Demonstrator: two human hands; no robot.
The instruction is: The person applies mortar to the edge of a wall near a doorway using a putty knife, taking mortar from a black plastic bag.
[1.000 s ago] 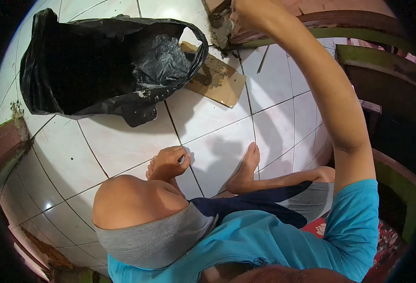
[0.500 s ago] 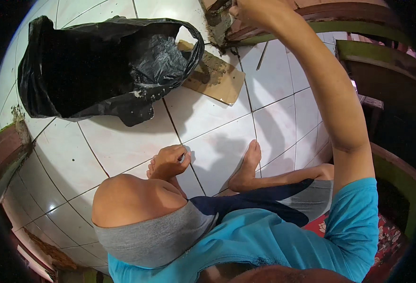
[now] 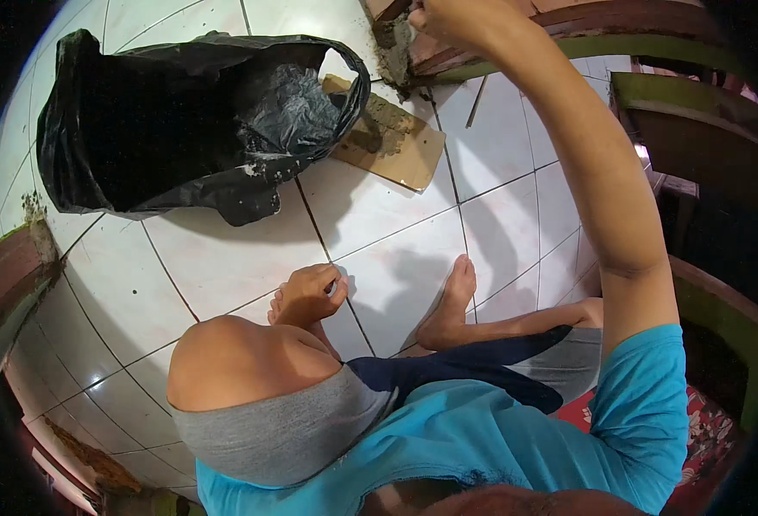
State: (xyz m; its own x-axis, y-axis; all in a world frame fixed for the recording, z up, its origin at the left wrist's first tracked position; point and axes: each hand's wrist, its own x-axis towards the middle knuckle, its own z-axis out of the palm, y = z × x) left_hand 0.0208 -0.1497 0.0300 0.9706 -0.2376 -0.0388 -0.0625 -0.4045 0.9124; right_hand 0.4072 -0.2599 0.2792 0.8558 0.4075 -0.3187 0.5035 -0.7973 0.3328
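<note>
While we sit on the white tiled floor (image 3: 224, 267), our right hand (image 3: 448, 19) is raised far out at the top of the view, fingers curled into a closed fist right against a lump of grey mortar (image 3: 394, 47) at the end of a reddish wooden beam (image 3: 568, 34); what the fist grips we cannot tell, since the hand runs into the picture edge. Right arm stretched long across the frame, blue sleeve at the shoulder. Left hand (image 3: 310, 292) sits low in front of our raised knee, just beyond the toes of our left foot, fingers curled shut, something small and pale peeking out at the fingertips near the tile joint; too small to tell what it is. Right foot (image 3: 449, 303) bare, flat on the tile, a little to the right of that hand, not touching it.

Black plastic bag (image 3: 181, 120) lies open on the floor at upper left, mouth turned toward the mortar, crumpled lining showing inside, grey specks along its rim. Just beside the bag mouth, a flat cardboard piece (image 3: 400, 146) lies on the tile with wet mortar smeared on it, partly tucked under the bag edge. Green and dark wooden furniture (image 3: 697, 112) stands along the right side, well apart from both hands
</note>
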